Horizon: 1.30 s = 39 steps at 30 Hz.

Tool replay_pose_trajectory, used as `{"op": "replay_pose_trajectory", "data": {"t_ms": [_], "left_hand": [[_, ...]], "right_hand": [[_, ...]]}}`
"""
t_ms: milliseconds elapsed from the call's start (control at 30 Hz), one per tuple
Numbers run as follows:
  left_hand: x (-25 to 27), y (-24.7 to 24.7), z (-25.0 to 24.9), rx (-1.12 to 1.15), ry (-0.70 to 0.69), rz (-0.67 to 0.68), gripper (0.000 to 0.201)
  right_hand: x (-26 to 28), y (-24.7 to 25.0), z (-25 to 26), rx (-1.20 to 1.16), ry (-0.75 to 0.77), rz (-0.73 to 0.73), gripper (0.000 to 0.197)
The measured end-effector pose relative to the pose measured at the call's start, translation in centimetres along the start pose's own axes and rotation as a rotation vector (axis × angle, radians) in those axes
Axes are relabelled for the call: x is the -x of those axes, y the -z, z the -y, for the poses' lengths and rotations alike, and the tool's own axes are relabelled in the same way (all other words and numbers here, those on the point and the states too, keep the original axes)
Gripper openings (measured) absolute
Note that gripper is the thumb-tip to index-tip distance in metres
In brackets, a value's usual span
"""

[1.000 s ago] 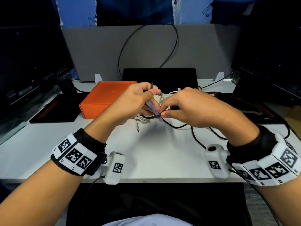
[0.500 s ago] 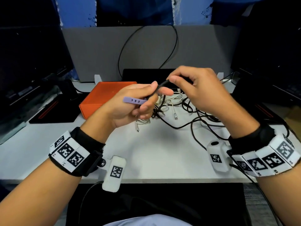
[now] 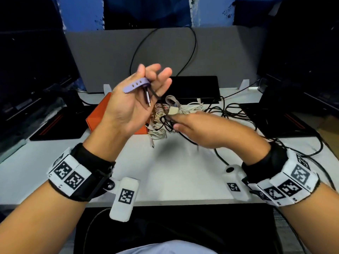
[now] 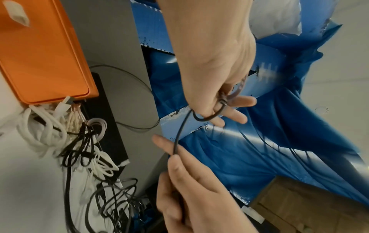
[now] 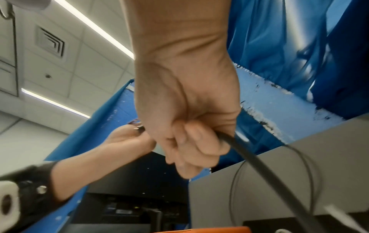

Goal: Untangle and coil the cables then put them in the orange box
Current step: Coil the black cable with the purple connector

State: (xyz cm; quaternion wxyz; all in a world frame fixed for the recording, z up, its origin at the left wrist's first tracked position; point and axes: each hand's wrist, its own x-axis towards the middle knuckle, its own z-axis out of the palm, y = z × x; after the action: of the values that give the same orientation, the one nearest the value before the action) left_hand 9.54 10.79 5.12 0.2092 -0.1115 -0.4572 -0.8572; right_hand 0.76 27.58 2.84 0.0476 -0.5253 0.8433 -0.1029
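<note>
My left hand (image 3: 152, 77) is raised above the desk, palm towards me. It pinches the plug end of a black cable (image 4: 177, 138) with its purple strap (image 3: 134, 86); the metal plug (image 3: 148, 99) hangs down. The cable loops round the left hand's fingers (image 4: 229, 113) and runs down to my right hand (image 3: 176, 121), whose fingers (image 5: 191, 151) curl round it just above the pile. White cables (image 3: 185, 109) and black cables (image 3: 229, 110) lie tangled on the white desk (image 3: 174, 171). The orange box (image 3: 99, 112) sits closed at the left, partly hidden by my left hand.
A grey partition (image 3: 110, 57) closes the back of the desk, with a flat black device (image 3: 194, 87) in front of it. Dark monitors (image 3: 27, 70) stand on both sides, with black mats (image 3: 55, 129) beneath. A thin black wire (image 3: 192, 43) hangs over the partition.
My left hand has risen and turned palm towards me with the strap end. My right hand has dropped from above the pile down to it, along the black cable.
</note>
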Motion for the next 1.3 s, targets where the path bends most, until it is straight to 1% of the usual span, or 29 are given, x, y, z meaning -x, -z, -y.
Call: {"op": "replay_pose_trajectory", "data": {"t_ms": [33,67,100,133,167,233,267,300,333,367,400,433,467,533,633,700,767,800,867,933,967,1000,1033,1100,1167,1200,1233,1300], "left_hand": [[-0.1,0.0,0.2,-0.094,-0.035,-0.048,0.031],[-0.2,0.1,0.5,-0.244,-0.057,-0.086,0.025],[0.0,0.0,0.8,-0.445,-0.077,-0.094,0.022],[0.1,-0.1,1.1,-0.681,-0.101,-0.065,0.023],[0.3,0.0,1.3,-0.935,-0.108,0.000,0.025],[0.8,0.0,1.5,-1.414,-0.042,0.153,0.023],[1.0,0.1,1.5,-1.563,0.019,0.220,0.021],[1.2,0.0,1.4,-1.598,0.094,0.279,0.023],[1.4,-0.1,1.2,-1.536,0.161,0.330,0.029],[1.4,-0.2,0.9,-1.422,0.207,0.362,0.037],[1.5,-0.4,0.7,-1.298,0.237,0.360,0.042],[1.6,-0.7,0.4,-1.213,0.260,0.326,0.042],[1.6,-0.8,0.2,-1.180,0.277,0.275,0.039],[1.5,-0.7,0.3,-1.243,0.297,0.200,0.038],[1.3,-0.4,0.7,-1.412,0.360,0.177,0.038],[1.2,-0.4,0.9,-1.476,0.420,0.148,0.032],[1.2,-0.5,1.0,-1.499,0.452,0.131,0.023],[1.3,-0.5,0.9,-1.518,0.467,0.129,0.022],[1.5,-0.6,0.6,-1.497,0.518,0.147,0.024],[1.5,-0.5,0.0,-1.346,0.591,0.205,0.029],[1.6,-0.5,-0.3,-1.268,0.607,0.222,0.032],[1.5,-0.5,-0.5,-1.237,0.602,0.218,0.036],[1.4,-0.5,-0.5,-1.260,0.581,0.199,0.042],[1.2,-0.4,-0.1,-1.398,0.530,0.163,0.048],[1.1,-0.1,0.4,-1.444,0.543,0.158,0.041],[1.2,0.0,0.5,-1.418,0.570,0.176,0.039],[1.2,0.0,0.5,-1.379,0.600,0.201,0.040],[1.2,0.0,0.2,-1.280,0.633,0.241,0.044]], "right_hand": [[0.3,0.0,0.6,0.003,0.034,0.059,0.022],[0.6,0.1,1.1,0.008,0.063,0.095,0.021],[1.0,0.5,1.3,0.023,0.085,0.102,0.023],[1.2,1.0,1.4,0.048,0.101,0.093,0.024],[1.5,1.6,1.4,0.071,0.111,0.069,0.023],[2.1,2.9,1.1,0.067,0.109,-0.005,0.021],[2.3,3.5,0.9,0.027,0.098,-0.063,0.018],[2.5,4.0,0.6,-0.041,0.085,-0.138,0.015],[2.6,4.4,0.4,-0.126,0.075,-0.224,0.014],[2.7,4.6,0.1,-0.216,0.069,-0.308,0.014],[2.6,4.7,0.0,-0.287,0.065,-0.376,0.015],[2.5,4.7,-0.1,-0.316,0.063,-0.418,0.014],[2.4,4.6,-0.2,-0.301,0.062,-0.435,0.013],[2.2,4.3,-0.1,-0.226,0.069,-0.405,0.012],[2.4,4.5,0.1,-0.183,0.078,-0.380,0.015],[2.6,4.8,0.2,-0.193,0.091,-0.366,0.016],[3.0,4.8,0.4,-0.189,0.114,-0.318,0.015],[3.1,4.8,0.5,-0.186,0.118,-0.290,0.014],[3.0,4.7,0.6,-0.188,0.116,-0.274,0.014],[2.6,4.7,0.2,-0.209,0.096,-0.341,0.015],[2.4,4.7,-0.1,-0.223,0.080,-0.381,0.016],[2.3,4.8,-0.3,-0.231,0.070,-0.401,0.016],[2.4,4.8,-0.5,-0.237,0.074,-0.389,0.015],[2.9,4.9,0.1,-0.258,0.126,-0.280,0.012],[3.4,5.0,1.2,-0.266,0.188,-0.173,0.011],[3.4,4.9,1.5,-0.261,0.199,-0.175,0.011],[3.2,4.9,1.4,-0.254,0.192,-0.218,0.011],[2.6,4.9,0.5,-0.241,0.132,-0.353,0.013]]}}
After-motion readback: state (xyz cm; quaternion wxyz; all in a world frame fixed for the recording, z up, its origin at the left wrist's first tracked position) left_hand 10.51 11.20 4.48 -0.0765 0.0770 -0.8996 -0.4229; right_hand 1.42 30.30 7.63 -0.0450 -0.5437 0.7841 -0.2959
